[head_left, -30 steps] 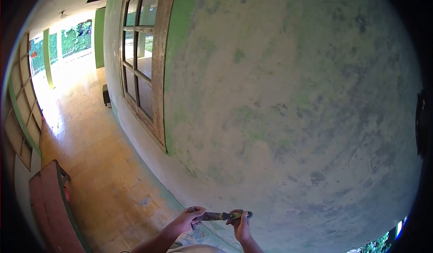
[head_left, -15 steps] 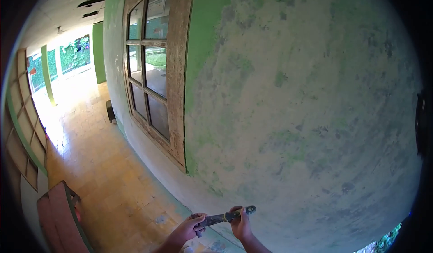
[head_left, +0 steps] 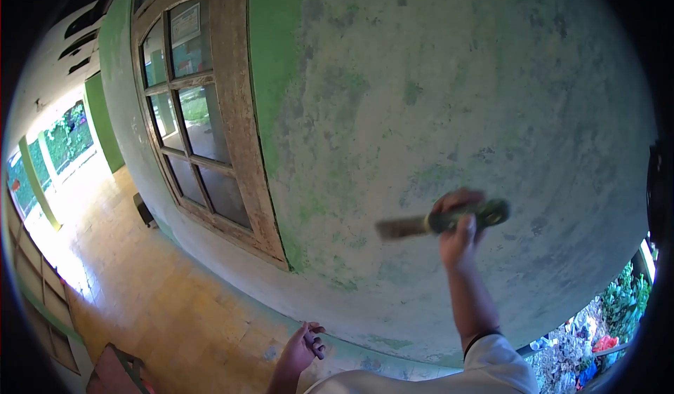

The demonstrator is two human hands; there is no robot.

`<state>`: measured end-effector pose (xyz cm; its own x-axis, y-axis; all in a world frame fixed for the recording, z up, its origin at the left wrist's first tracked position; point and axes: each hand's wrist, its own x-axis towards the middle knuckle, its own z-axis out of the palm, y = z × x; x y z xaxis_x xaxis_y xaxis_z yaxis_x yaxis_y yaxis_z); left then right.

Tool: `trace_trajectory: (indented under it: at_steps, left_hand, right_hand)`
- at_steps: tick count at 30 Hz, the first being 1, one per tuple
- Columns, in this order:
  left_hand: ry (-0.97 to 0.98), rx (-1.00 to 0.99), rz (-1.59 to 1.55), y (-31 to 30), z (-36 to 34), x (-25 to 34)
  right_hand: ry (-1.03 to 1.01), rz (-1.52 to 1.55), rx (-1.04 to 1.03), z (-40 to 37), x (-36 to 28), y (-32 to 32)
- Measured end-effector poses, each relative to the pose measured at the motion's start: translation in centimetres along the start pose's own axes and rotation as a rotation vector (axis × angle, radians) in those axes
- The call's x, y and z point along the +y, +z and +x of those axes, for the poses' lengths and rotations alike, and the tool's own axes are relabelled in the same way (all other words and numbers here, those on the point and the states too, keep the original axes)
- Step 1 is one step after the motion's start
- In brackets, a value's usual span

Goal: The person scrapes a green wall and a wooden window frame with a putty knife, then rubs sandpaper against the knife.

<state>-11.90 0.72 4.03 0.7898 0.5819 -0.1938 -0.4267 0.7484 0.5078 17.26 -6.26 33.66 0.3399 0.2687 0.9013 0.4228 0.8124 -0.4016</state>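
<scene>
My right hand (head_left: 460,243) is wrapped around the dark green handle of a scraper (head_left: 401,228), raised in front of the wall. Its brownish blade points left and looks smeared by motion. Bare grey patches and leftover green paint cover the wall (head_left: 421,120) behind it. Lower down, my left hand (head_left: 298,353) has its fingers curled round a small greyish stick-like piece (head_left: 314,345), whose kind I cannot tell. The two hands are well apart.
A worn wooden window frame (head_left: 235,78) with glass panes is set in the wall to the left. Yellow floor tiles (head_left: 161,282) run along its foot. A reddish bench (head_left: 116,373) stands at lower left, and plants (head_left: 625,299) show at lower right.
My right hand has lifted the scraper up and to the right, away from my left hand. The left hand stays low with the small piece. The view has shifted right.
</scene>
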Motion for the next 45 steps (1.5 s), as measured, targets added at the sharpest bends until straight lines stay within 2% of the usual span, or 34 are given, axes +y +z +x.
trace_trajectory:
  at_steps: [2,4,5,7,8,10,11,13,17,25,29,31,36,38,40,42,43,45]
  left_hand:
    - [-0.017,-0.030,-0.032,-0.5,0.0,0.3]
    - [-0.025,-0.019,-0.030,-0.3,-0.3,0.6]
    - [-0.026,-0.025,-0.033,-0.6,-0.4,0.7]
    - [-0.016,-0.010,-0.032,-1.3,-0.5,1.0]
    - [-0.015,-0.017,-0.034,-1.6,-0.5,1.1]
    - [0.006,-0.029,-0.047,-2.0,-0.6,1.5]
    - [0.009,-0.037,-0.048,-2.1,-0.7,1.5]
    - [0.019,-0.002,-0.031,-1.8,-1.1,1.8]
    - [0.013,0.006,-0.022,-1.6,-1.4,2.1]
    - [-0.022,0.097,-0.046,-1.8,-0.9,1.4]
    - [-0.064,0.026,-0.046,-2.1,-0.7,1.3]
    - [-0.013,0.144,-0.003,-1.7,-0.6,0.9]
    - [-0.043,0.160,-0.017,-0.6,-0.6,1.2]
    - [-0.035,0.150,-0.031,-0.7,-0.8,1.2]
    - [0.002,0.064,-0.037,-1.3,-1.2,1.2]
    - [0.006,0.066,-0.039,-1.1,-1.4,1.1]
    - [0.011,0.068,-0.028,-1.0,-1.4,1.1]
    - [0.011,0.052,-0.036,-1.3,-1.3,1.1]
  right_hand:
    - [-0.095,-0.104,-0.002,3.6,-1.5,0.3]
    - [-0.325,-0.259,-0.049,6.5,-3.0,1.0]
    - [-0.329,-0.263,-0.053,7.8,-3.9,1.5]
    - [-0.638,-0.644,-0.313,9.9,-5.4,2.8]
    - [-0.645,-0.647,-0.316,10.4,-5.9,3.5]
    - [-0.796,-0.945,-0.513,11.3,-6.3,5.3]
    - [-0.805,-0.948,-0.513,11.6,-6.1,6.0]
    - [-0.915,-1.190,-0.595,12.2,-5.4,7.1]
    - [-0.968,-1.320,-0.561,13.7,-3.7,8.3]
    - [-0.996,-1.340,-0.583,15.7,-3.3,9.3]
    - [-0.975,-1.328,-0.595,16.3,-3.1,9.5]
    - [-0.969,-1.332,-0.597,16.5,-3.0,9.6]
    - [-0.933,-1.305,-0.580,16.7,-4.1,9.2]
    - [-0.915,-0.950,-0.482,17.5,-4.7,8.1]
    - [-0.675,-0.537,-0.242,18.6,-5.4,7.1]
    - [-0.529,-0.279,-0.034,20.5,-6.6,6.4]
    - [-0.526,-0.280,-0.043,21.3,-7.0,6.1]
    - [-0.514,-0.247,0.088,22.7,-7.4,5.6]
